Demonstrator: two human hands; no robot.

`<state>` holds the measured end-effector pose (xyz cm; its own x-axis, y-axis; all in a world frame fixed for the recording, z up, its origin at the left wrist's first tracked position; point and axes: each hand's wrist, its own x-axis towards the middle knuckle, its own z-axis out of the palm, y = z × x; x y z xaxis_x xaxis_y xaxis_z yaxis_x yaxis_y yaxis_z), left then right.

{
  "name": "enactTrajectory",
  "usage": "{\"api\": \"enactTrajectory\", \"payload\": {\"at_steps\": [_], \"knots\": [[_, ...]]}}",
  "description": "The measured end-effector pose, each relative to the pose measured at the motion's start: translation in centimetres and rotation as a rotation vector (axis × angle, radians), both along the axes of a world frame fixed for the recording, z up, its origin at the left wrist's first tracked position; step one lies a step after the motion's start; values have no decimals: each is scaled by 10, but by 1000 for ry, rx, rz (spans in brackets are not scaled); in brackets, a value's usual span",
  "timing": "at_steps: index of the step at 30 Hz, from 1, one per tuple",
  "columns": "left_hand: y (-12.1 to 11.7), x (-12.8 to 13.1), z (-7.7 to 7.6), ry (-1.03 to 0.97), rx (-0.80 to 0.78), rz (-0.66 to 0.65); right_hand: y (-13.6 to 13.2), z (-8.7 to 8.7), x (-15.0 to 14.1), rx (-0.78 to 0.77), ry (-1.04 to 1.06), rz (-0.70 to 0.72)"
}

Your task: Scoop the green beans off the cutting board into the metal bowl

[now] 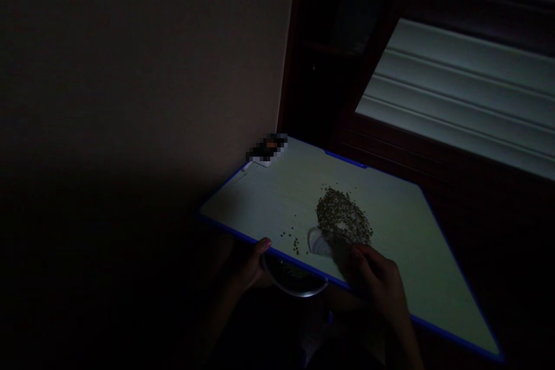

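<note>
Holding the near edge of a white board [403, 237] with the left hand [252, 267], with the thumb on top and fingers hidden below. Pinching a pale, clear thing [319, 243] in the right hand [382, 278] (too dim and blurry to name), right at the near side of a heap of little dark grains [340, 211]. Seeing the heap lying near the middle of the board, with loose grains [297, 244] to its left. Spotting a round bowl [304, 294] peeking out under the blue near edge, and a blocked-out thing [266, 150] at the far left corner, next to a wall [165, 69].
</note>
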<state>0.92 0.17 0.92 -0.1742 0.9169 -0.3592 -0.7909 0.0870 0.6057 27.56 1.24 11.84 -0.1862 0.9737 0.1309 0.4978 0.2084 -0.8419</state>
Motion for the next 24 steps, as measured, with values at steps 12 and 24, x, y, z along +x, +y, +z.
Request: {"api": "enactTrajectory", "payload": {"at_steps": [12,24], "knots": [[-3,4,17,48,-57,78,-1,7,-7,-17,-10,87],[1,1,0,42,29,63,0,8,-7,1,-77,122]]}}
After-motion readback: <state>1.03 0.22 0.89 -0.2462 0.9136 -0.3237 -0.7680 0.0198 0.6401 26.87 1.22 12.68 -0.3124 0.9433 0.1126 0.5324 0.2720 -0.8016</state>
